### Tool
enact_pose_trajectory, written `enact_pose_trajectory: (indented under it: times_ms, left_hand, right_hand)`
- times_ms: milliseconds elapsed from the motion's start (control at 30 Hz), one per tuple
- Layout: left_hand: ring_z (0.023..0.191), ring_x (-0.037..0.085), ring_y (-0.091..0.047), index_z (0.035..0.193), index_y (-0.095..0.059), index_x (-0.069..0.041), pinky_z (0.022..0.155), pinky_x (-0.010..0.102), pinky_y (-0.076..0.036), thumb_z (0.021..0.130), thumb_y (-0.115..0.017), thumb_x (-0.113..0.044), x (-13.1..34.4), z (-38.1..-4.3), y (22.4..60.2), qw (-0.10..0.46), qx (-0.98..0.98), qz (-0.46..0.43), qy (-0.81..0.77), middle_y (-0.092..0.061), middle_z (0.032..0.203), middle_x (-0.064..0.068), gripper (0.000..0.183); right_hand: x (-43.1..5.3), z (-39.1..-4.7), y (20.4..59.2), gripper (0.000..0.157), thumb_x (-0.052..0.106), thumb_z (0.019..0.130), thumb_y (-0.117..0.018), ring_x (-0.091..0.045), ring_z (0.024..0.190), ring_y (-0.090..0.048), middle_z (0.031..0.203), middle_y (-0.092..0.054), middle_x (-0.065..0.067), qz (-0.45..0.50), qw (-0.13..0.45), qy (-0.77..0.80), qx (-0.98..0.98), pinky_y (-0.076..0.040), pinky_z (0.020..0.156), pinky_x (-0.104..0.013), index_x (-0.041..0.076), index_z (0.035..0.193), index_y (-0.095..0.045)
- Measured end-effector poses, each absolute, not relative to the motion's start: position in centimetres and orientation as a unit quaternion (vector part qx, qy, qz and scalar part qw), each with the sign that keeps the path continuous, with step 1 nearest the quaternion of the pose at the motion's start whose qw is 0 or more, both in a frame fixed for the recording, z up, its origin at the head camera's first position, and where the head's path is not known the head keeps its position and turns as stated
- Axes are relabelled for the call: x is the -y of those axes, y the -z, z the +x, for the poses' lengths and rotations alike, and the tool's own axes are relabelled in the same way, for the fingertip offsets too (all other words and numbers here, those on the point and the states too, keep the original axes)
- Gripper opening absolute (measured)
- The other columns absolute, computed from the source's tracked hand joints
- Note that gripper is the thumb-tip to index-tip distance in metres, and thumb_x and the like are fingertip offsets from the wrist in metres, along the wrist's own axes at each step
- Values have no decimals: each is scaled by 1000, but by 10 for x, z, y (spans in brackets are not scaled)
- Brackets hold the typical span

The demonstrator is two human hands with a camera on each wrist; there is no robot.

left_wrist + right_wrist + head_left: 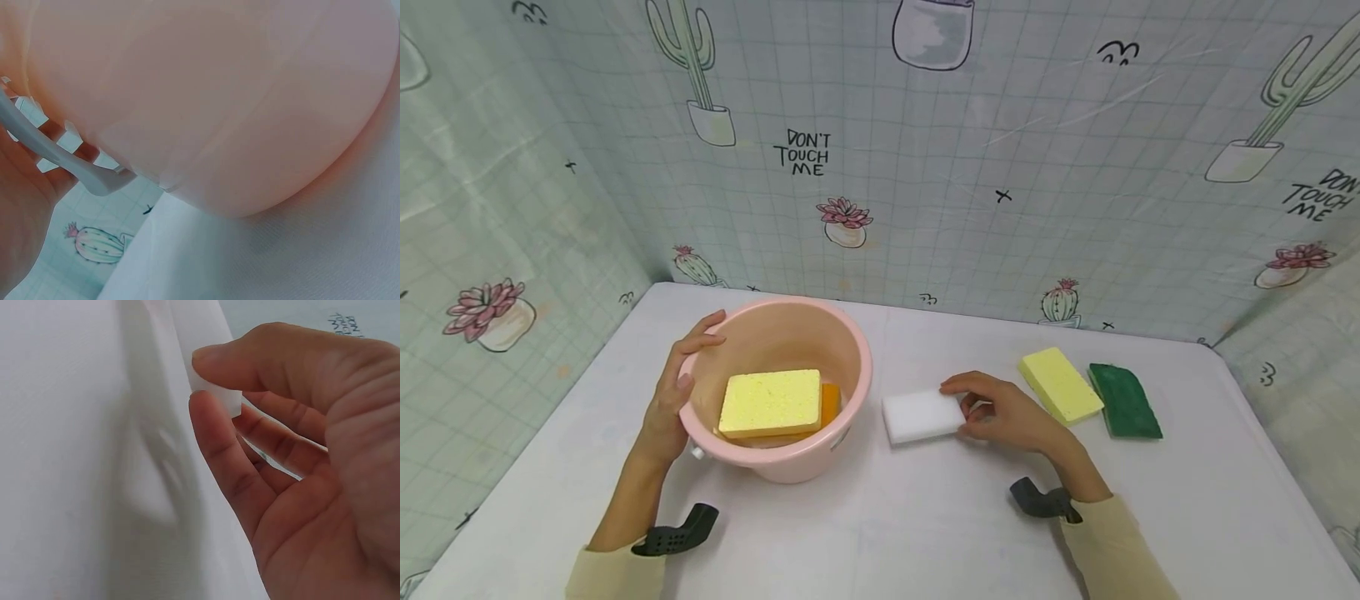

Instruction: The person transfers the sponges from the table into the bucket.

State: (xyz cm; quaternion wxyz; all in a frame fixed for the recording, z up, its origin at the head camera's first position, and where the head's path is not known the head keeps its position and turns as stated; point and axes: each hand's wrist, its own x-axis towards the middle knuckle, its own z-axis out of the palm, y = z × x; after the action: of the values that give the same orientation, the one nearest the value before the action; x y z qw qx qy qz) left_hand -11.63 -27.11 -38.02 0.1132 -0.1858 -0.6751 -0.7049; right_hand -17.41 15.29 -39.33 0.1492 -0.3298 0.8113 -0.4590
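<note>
My left hand (668, 404) grips the left rim of a pink bucket (778, 321), thumb on the near side and fingers over the edge. A yellow sponge (771, 402) lies in the bucket on top of an orange one (830, 404), which is mostly covered. In the left wrist view a grey handle (94, 178) runs along the bucket's outside, in front of my fingers. To the right of the bucket, my right hand (1009, 417) pinches the right end of a white sponge block (920, 417) between thumb and fingers, close over the table.
Another yellow sponge (1062, 385) and a dark green scouring pad (1124, 402) lie on the white table (880, 533), right of my right hand. A cactus-print curtain (917, 150) stands behind the table and along both sides.
</note>
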Motion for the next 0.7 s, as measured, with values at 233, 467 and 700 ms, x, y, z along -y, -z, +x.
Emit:
enact_pose_trajectory:
  times_ms: [233, 467, 700]
  left_hand:
    - [139, 29, -17, 128, -47, -7, 104, 23, -35, 92, -43, -26, 270, -118, 379, 110, 664, -204, 711, -18, 155, 9, 41]
    - [138, 29, -17, 128, -48, -8, 103, 23, -35, 92, -42, -23, 270, -119, 381, 107, 655, -206, 720, -18, 155, 9, 39]
    - [138, 29, -18, 128, -48, -7, 103, 23, -35, 92, -42, -23, 271, -119, 382, 108, 655, -204, 719, -18, 155, 9, 40]
  right_hand:
    - [-157, -176, 394, 52, -12, 77, -70, -34, 95, -55, 126, -51, -21, -350, 129, 482, -793, -54, 79, -42, -6, 126, -53]
    - [-165, -183, 401, 50, 1, 82, -73, -26, 96, -56, 128, -52, -10, -357, 101, 496, -785, -53, 82, -33, 5, 129, -55]
    - [-170, -181, 390, 46, 6, 84, -72, -25, 99, -56, 129, -52, -8, -352, 84, 508, -782, -52, 85, -36, 8, 128, -56]
